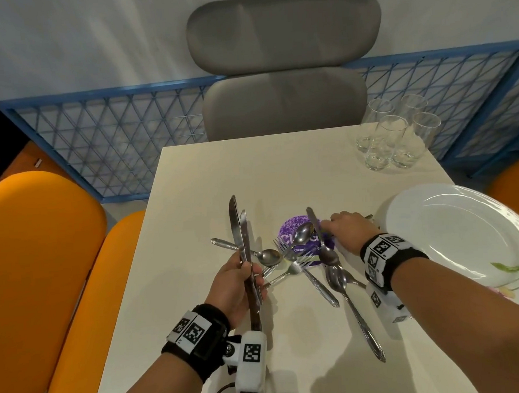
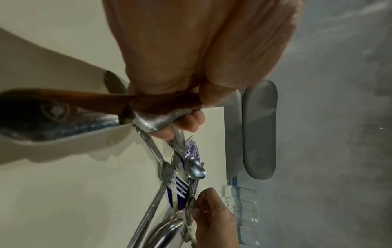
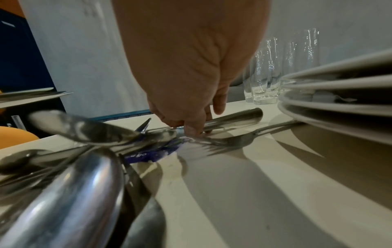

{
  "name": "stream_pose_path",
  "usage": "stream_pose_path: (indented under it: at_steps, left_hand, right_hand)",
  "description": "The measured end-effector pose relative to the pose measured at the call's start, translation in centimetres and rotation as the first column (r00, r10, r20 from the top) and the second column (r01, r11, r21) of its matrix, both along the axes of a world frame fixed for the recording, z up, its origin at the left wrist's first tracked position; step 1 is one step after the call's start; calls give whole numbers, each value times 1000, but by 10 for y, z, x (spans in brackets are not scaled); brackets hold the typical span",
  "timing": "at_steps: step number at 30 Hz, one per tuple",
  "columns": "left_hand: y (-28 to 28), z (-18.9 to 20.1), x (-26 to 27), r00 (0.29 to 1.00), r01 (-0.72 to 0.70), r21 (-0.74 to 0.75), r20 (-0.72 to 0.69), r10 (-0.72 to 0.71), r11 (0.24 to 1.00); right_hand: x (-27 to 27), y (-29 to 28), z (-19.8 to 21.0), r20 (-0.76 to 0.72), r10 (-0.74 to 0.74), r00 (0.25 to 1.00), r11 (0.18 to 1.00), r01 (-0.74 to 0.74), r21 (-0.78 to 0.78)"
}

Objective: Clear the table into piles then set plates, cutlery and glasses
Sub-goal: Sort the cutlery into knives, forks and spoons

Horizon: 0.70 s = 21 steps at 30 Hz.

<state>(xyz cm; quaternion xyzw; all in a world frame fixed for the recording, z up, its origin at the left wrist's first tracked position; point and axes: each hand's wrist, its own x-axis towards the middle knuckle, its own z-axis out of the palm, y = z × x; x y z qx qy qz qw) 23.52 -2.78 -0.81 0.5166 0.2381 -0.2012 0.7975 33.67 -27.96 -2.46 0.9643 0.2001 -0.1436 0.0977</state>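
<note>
Four empty glasses (image 1: 397,133) stand at the worktop's (image 1: 208,175) far right corner; the stacked plates (image 1: 464,229) at the right hold no food. The left hand (image 1: 236,285) curls its fingers round two knives (image 1: 241,243), blades up. The right hand (image 1: 349,225) pinches a third knife (image 1: 314,221) from the loose cutlery pile (image 1: 305,263) at the centre.

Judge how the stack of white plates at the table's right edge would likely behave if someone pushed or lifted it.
The plates look glazed and stacked several deep, so probably heavy and rigid. Glossy rims suggest they may slide on the smooth table. Likely breakable if dropped.
</note>
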Motion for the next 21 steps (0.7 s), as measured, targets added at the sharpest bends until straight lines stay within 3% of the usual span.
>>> stream_pose_path:
  at_steps: [9,16,21]
  left_hand:
    - [6,-2,0,1000,-1,28,-5,1,1000]
    - [6,-2,-1,1000,-1,51,-9,2,999]
    - [7,-1,1,1000,2,82,-16,-1,997]
  right_hand:
    - [-8,5,13,4,120,993,984,-119,130]
    - [-23,14,24,-103,175,979,955,-144,260]
    - [-29,24,35,-158,245,957,959,-214,187]
